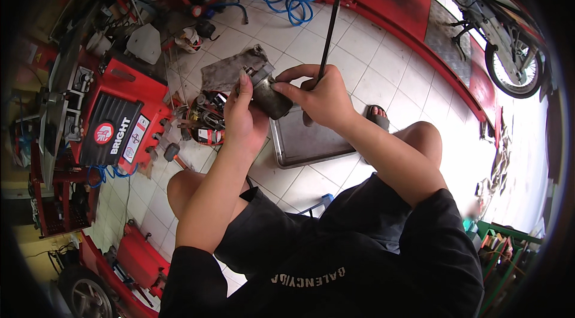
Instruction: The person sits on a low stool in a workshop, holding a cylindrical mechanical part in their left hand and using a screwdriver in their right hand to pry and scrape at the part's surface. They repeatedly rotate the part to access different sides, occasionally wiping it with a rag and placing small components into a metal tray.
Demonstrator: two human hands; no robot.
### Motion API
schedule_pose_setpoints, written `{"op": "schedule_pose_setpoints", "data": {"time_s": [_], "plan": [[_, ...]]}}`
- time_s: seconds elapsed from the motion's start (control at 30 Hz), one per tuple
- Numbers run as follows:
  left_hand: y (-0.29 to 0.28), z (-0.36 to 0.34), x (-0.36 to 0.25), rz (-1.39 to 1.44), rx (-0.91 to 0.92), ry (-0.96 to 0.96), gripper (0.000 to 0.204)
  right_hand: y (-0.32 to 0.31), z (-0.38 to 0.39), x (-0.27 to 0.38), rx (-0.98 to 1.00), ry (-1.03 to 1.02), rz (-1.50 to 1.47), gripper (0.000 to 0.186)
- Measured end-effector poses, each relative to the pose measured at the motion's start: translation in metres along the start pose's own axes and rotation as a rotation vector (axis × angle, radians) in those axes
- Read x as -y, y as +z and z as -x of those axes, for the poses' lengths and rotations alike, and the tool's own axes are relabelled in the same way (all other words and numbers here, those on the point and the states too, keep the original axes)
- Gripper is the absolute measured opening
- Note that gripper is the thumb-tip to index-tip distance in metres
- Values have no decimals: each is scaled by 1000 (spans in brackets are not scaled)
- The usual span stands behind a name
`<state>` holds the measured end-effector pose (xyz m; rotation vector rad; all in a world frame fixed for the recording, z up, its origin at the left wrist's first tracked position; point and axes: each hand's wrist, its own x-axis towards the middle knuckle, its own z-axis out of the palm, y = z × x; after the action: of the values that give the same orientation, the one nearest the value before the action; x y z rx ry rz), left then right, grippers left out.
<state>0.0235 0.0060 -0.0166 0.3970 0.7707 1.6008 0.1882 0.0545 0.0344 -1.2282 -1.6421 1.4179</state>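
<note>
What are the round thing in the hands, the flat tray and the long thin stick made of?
The round part looks like dull metal: grey, grimy, with a soft shine. The tray seems to be metal too, with a glinting rim. The long stick might be dark metal; its smooth, thin look leaves that open.

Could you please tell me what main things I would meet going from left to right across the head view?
Red machine with a black grille, left hand, dark metal cylinder, right hand, sandalled foot, motorcycle.
</note>
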Motion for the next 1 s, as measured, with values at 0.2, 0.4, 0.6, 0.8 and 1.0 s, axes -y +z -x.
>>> {"op": "schedule_pose_setpoints", "data": {"time_s": [0.2, 0.4, 0.6, 0.8, 1.0], "plan": [[5, 0, 1, -16, 8, -15, 43, 2, -3, -11, -44, -45, -101, 18], [7, 3, 2, 34, 24, -17, 40, 6, 3, -8, -99, -50, -154, 17], [8, 8, -2, 37, 50, 28, 42, 5, 4, -11, -67, -42, -196, 19], [3, 12, -2, -6, 75, 72, 45, 8, 7, -15, -21, -39, -217, 19], [2, 15, -1, 3, 63, 48, 49, 15, 7, -20, -42, -64, -278, 19]]}}
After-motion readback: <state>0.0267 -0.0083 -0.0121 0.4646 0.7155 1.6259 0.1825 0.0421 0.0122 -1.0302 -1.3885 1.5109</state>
